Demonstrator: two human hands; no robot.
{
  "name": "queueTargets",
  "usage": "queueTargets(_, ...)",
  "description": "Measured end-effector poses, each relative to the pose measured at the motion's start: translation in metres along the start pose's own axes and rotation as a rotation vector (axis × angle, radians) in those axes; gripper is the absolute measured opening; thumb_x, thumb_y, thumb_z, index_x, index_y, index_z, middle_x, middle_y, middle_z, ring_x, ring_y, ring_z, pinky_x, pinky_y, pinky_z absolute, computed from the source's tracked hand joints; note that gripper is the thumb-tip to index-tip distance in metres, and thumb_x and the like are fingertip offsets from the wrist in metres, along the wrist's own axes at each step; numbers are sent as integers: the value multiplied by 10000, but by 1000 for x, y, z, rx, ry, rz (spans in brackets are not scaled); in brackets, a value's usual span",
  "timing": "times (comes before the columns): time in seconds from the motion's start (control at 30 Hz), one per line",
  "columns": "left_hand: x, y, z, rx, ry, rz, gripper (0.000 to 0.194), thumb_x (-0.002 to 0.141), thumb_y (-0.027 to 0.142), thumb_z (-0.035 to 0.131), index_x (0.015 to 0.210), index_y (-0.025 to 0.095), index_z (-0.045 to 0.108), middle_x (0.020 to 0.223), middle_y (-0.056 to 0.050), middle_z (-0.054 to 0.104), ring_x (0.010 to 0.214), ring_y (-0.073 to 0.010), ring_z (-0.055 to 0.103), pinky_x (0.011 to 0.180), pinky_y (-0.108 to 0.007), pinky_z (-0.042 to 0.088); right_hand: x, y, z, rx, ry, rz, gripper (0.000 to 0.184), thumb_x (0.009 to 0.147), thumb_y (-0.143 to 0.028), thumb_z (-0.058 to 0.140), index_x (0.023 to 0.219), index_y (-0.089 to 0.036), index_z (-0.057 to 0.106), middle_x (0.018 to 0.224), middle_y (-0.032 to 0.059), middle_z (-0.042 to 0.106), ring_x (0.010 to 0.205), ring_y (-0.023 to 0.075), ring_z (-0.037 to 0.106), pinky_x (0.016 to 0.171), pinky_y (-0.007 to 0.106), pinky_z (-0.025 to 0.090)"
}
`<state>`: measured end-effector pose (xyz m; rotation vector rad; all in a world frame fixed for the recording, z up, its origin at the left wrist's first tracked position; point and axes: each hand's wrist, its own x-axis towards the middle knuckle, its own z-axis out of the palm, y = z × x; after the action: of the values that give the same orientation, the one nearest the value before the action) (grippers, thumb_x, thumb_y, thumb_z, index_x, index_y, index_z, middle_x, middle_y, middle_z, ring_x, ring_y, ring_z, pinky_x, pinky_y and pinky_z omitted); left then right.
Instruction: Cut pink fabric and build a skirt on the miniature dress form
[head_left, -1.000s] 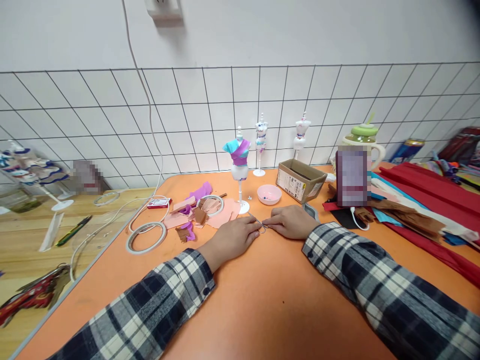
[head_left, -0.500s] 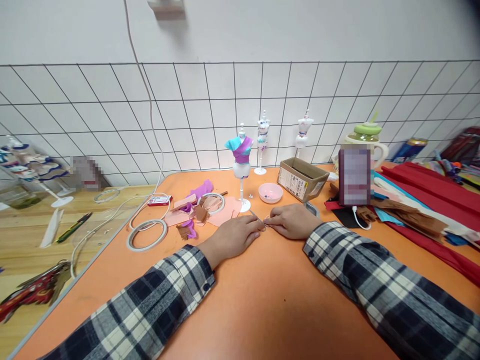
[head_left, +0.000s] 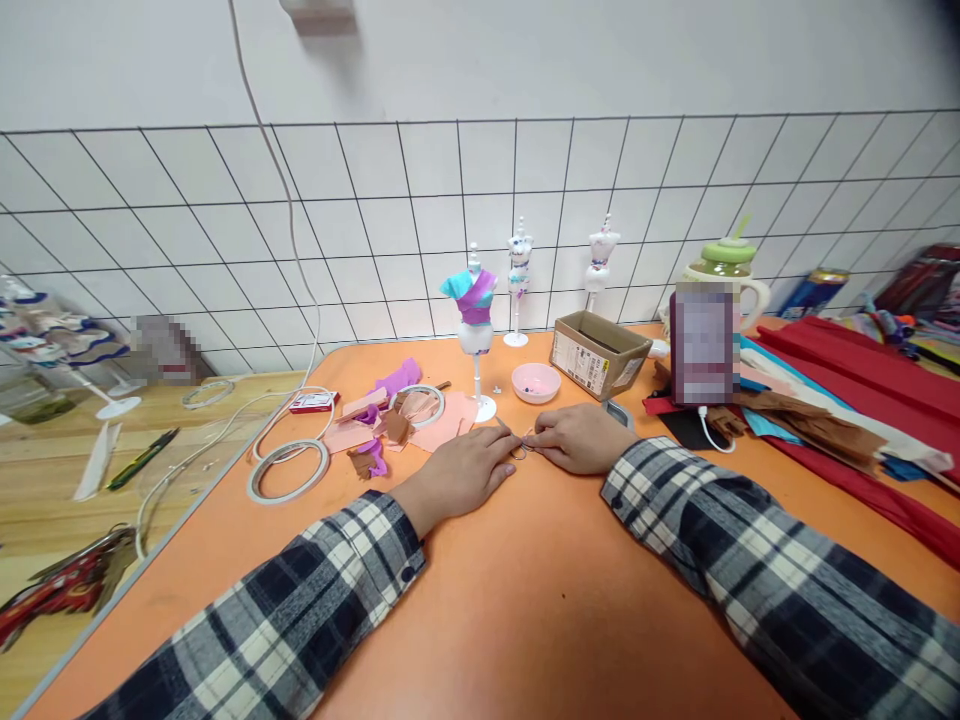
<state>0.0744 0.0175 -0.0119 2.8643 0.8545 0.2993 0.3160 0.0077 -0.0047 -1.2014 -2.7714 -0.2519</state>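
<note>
My left hand rests on the orange table, fingers together and bent down at the tips. Close by on the right, my right hand is closed in a pinch, its fingertips almost meeting those of the left. Between them shows a small thin item with a loop-like curve, too small and covered to name. Just beyond stands a white mini dress form with a turquoise and purple top. Behind my right hand lies a pink bowl with small bits inside.
Left of my hands lie paper or fabric scraps and a tape roll. A cardboard box and two more dress forms stand at the back. A propped phone and folded cloth are on the right.
The view has shifted slightly, so everything sits a little further left. My fingers stay together at the same spot, and a bit more of the loop shows between them.
</note>
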Motion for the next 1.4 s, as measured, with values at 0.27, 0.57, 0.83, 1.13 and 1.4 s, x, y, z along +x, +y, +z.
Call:
queueTargets(0.27, 3, 4, -4, 58, -33, 2, 310, 998, 331, 361, 1231, 224, 536, 1259, -71, 577, 1147, -236, 567, 937, -386, 488, -1, 1, 3, 45, 25, 18, 321, 955, -327, 463, 1167, -327, 705, 975, 35, 702, 827, 174, 646, 635, 279, 368)
queueTargets(0.57, 3, 5, -7, 67, -56, -11, 295, 995, 347, 365, 1204, 226, 535, 1246, -69, 580, 1111, -243, 585, 852, -382, 520, 1, 17, 20, 476, 76, 150, 269, 904, -314, 552, 1078, -309, 756, 1006, 24, 688, 872, 164, 643, 777, 286, 458)
queueTargets(0.83, 1, 1, -2, 24, -17, 10, 322, 1000, 341, 360, 1248, 210, 520, 1282, -86, 575, 1161, -240, 561, 936, -389, 491, 1, 18, 21, 613, 151, 336, 286, 906, -341, 534, 1050, -233, 757, 981, 39, 746, 866, 180, 662, 782, 290, 492)
queueTargets(1.13, 0, 0, 0, -31, 4, 4, 344, 985, 329, 393, 1284, 218, 521, 1306, -84, 571, 1184, -241, 548, 988, -400, 470, 6, -8, 6, 280, 76, 205, 270, 913, -297, 521, 1054, -264, 750, 911, 49, 712, 836, 189, 639, 690, 283, 405)
queueTargets(1.4, 0, -1, 1, -52, 2, 3, 361, 990, 328, 382, 1301, 215, 527, 1366, -86, 553, 1255, -239, 514, 1059, -413, 428, 9, 8, 22, 501, 90, 348, 235, 872, -249, 557, 987, -249, 762, 880, 8, 747, 778, 152, 648, 682, 254, 451)
